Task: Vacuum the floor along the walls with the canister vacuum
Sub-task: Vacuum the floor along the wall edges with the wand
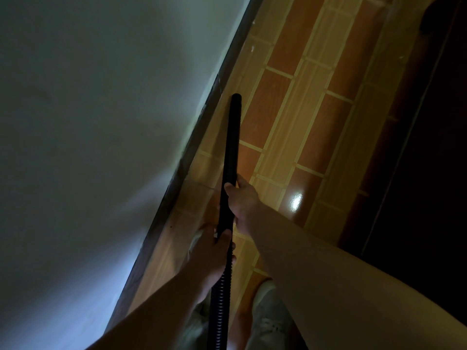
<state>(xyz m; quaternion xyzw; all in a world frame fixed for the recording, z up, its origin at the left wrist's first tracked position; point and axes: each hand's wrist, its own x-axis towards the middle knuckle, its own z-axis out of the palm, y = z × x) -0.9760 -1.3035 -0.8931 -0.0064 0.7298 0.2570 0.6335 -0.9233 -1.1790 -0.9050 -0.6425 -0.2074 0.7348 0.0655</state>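
A black vacuum tube [231,137] runs away from the person and down toward the floor [298,109]. Its far end lies just beside the dark baseboard [202,122] at the foot of the pale wall [101,122]; whether the tip actually touches the tiles cannot be told. The right hand [243,203] grips the tube partway along, its fingers [240,180] curled round the far side and the thumb across the near side. The left hand [212,253] sits closer to the body, clenched round the spot where the smooth tube meets the ribbed hose [219,299], thumb lying on top. The hose drops from there between the forearms to the bottom edge of the view.

The floor is laid in orange and yellow tiles with pale joints, and a small bright glare [296,202] shines on it just right of the right hand. A pale shoe [270,314] shows below the right forearm (dim and soft in this light). Along the right side stands a dark brown panel [417,173], too shadowed to identify.
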